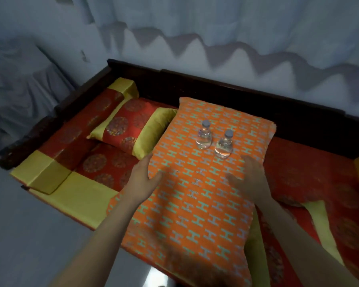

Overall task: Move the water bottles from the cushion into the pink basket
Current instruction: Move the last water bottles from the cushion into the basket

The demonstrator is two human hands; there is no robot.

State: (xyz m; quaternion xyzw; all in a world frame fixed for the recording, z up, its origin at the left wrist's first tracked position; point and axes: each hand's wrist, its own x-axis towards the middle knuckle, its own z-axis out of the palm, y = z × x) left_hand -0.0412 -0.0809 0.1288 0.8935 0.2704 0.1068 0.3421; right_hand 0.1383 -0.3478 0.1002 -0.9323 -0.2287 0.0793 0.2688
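Note:
Two small clear water bottles stand upright on a large orange cushion (195, 204) patterned with teal H shapes. The left bottle (204, 135) is slightly farther back; the right bottle (224, 145) stands beside it. My left hand (142, 179) rests at the cushion's left edge, fingers apart, thumb on the fabric. My right hand (250, 177) hovers blurred over the cushion, fingers spread, just in front of the right bottle and not touching it. No pink basket is in view.
The cushion lies on a dark wooden daybed (216, 83) with red and yellow upholstery. A red and yellow pillow (131, 131) lies to the cushion's left, another red cushion (311, 177) to its right. A pale curtain (195, 38) hangs behind.

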